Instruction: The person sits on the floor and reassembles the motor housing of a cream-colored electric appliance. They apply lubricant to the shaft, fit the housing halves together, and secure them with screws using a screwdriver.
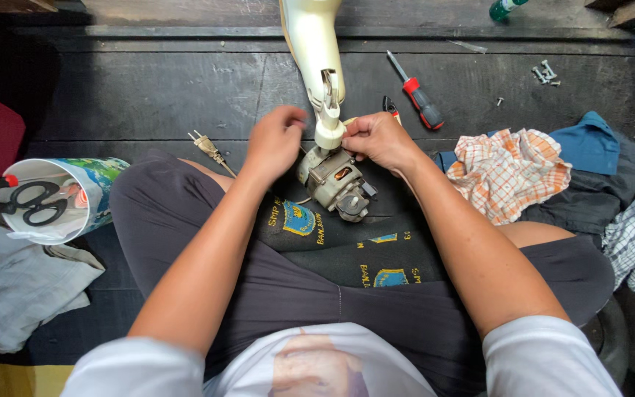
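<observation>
A grey fan motor (334, 184) lies in my lap on a dark cloth with yellow and blue emblems (347, 242). It joins a cream plastic fan stand (313, 44) that reaches away across the floor. My left hand (275, 141) is at the left side of the joint, fingers curled against it. My right hand (380, 138) grips the right side of the joint, fingers pinched close to the cream neck. Whether either hand holds a small tool is hidden.
A red-handled screwdriver (418, 94) and red-handled pliers (390, 108) lie on the dark wooden floor beyond my hands. Loose screws (544, 73) sit far right. A plug (204, 144) lies left. A cup with scissors (34, 202) stands at left; heaped clothes (553, 173) at right.
</observation>
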